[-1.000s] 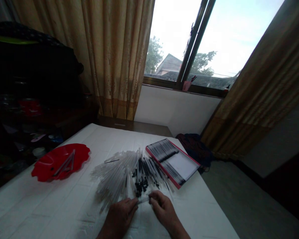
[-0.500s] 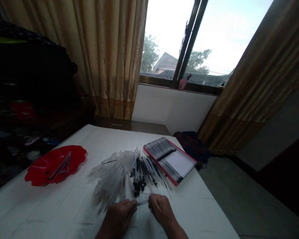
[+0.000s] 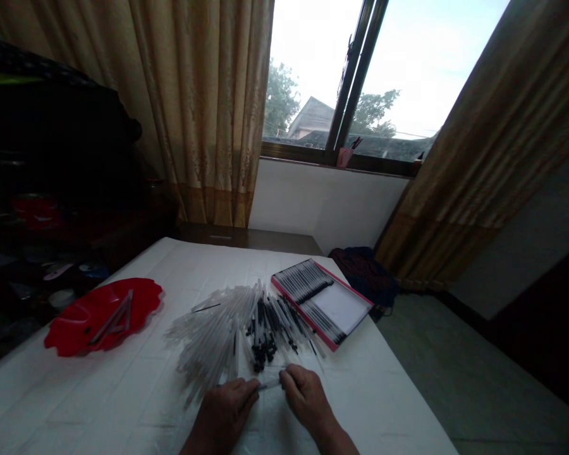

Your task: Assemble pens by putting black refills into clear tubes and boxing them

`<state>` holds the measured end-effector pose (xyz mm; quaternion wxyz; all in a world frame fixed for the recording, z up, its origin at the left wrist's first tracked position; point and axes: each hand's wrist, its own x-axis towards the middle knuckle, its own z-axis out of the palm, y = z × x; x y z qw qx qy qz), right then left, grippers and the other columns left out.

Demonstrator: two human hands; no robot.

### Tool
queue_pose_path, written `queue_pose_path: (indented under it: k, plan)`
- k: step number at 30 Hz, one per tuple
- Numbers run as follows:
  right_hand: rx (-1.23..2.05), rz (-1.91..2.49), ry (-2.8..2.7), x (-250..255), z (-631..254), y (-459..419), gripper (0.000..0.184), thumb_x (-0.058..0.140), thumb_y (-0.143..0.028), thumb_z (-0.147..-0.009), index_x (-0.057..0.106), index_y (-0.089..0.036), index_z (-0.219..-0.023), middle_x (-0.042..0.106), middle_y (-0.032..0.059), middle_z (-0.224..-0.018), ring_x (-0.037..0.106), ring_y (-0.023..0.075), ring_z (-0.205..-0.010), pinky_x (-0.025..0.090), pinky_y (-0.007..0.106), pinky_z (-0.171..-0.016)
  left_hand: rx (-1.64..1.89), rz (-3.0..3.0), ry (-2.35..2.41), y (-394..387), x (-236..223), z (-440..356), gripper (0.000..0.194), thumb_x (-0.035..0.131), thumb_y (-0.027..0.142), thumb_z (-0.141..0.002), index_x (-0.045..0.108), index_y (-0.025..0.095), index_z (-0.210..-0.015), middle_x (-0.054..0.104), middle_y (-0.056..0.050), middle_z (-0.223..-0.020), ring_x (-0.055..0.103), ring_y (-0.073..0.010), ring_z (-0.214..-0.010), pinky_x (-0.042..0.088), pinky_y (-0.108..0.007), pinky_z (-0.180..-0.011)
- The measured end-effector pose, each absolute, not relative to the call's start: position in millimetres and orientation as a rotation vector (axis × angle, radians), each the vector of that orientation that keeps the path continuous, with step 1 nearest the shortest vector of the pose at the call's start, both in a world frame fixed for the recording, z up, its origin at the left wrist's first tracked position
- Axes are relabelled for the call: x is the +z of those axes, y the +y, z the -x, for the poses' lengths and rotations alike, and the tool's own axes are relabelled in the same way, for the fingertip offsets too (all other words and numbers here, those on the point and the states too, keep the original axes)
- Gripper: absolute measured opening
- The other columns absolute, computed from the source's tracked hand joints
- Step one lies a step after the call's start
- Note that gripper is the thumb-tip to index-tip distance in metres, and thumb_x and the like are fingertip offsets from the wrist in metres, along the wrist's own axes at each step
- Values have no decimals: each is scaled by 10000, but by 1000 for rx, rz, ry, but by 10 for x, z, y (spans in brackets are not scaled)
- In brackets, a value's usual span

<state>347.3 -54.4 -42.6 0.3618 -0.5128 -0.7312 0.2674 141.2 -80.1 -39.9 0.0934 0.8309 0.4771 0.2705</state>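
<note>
Between my two hands, low over the near part of the table, is a thin clear pen [image 3: 269,383]. My left hand [image 3: 230,404] grips one end of it and my right hand [image 3: 303,395] pinches the other, fingers closed. Just beyond my hands lies a heap of clear pen barrels [image 3: 213,328]. Against its right side are pens with black parts [image 3: 264,335], several black ends pointing toward me. Farther right, a red-edged box [image 3: 344,306] holds rows of clear pens with black ends.
A red scalloped dish [image 3: 71,322] with a few clear tubes in it sits on the left of the white table [image 3: 370,404]. A dark cluttered shelf stands at the left. Ahead are curtains [image 3: 208,114] and a window, with a pink cup [image 3: 344,157] on the sill.
The view has shifted slightly. Both hands keep hold of the pen in nearly the same place, with the right hand a little higher. The heap and the box look unchanged.
</note>
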Motion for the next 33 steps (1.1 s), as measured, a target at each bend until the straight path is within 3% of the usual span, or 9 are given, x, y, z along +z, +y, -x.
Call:
queue_pose_path:
  k: [5, 11, 14, 22, 25, 29, 33]
  plan:
    - [692, 1339, -1903, -422, -3448, -545, 492, 337, -378, -922, 518, -198, -501, 504, -24, -487, 486, 122, -493, 331, 228, -526, 835, -2497, 1399, -804, -382, -1421, 213, 461, 253, -904, 648, 269, -1004, 712, 4, -743, 700, -143, -642, 515, -185, -579]
    - [850, 1196, -1777, -387, -3506, -562, 180, 462, -314, -853, 589, -187, -844, 585, -16, -667, 537, 141, -624, 390, 219, -583, 894, -2462, 1366, -795, -395, -1404, 227, 458, 255, -906, 644, 262, -1035, 735, -8, -811, 714, -147, -694, 532, -184, -605]
    - [878, 1174, -1761, -390, -3518, -559, 177, 470, -296, -844, 564, -189, -738, 560, -18, -645, 530, 141, -627, 390, 220, -586, 887, -2461, 1374, -794, -403, -1400, 229, 452, 259, -913, 638, 261, -1046, 737, -11, -837, 714, -144, -714, 537, -188, -636]
    - [709, 1359, -1899, -437, -3456, -549, 431, 368, -409, -909, 445, -203, -538, 454, -36, -517, 462, 120, -508, 296, 230, -518, 737, -2545, 1442, -813, -377, -1432, 217, 467, 227, -902, 643, 254, -1027, 706, -9, -745, 701, -162, -639, 522, -211, -569]
    - [725, 1323, -1910, -425, -3466, -557, 435, 333, -398, -924, 472, -201, -562, 487, -25, -538, 489, 127, -529, 314, 230, -535, 752, -2531, 1431, -817, -380, -1430, 216, 462, 236, -908, 637, 257, -1033, 710, -6, -763, 703, -160, -656, 523, -209, -585]
    - [829, 1204, -1861, -381, -3503, -578, 250, 396, -344, -909, 545, -195, -775, 573, -11, -670, 554, 141, -638, 376, 216, -601, 776, -2491, 1420, -816, -389, -1415, 226, 454, 234, -916, 620, 261, -1067, 724, -5, -829, 711, -156, -719, 527, -207, -625]
    - [843, 1211, -1850, -391, -3509, -585, 253, 409, -336, -898, 520, -196, -720, 566, -9, -654, 554, 146, -638, 382, 218, -602, 751, -2511, 1428, -817, -404, -1412, 220, 457, 232, -916, 612, 258, -1068, 720, -3, -830, 710, -161, -724, 533, -220, -626]
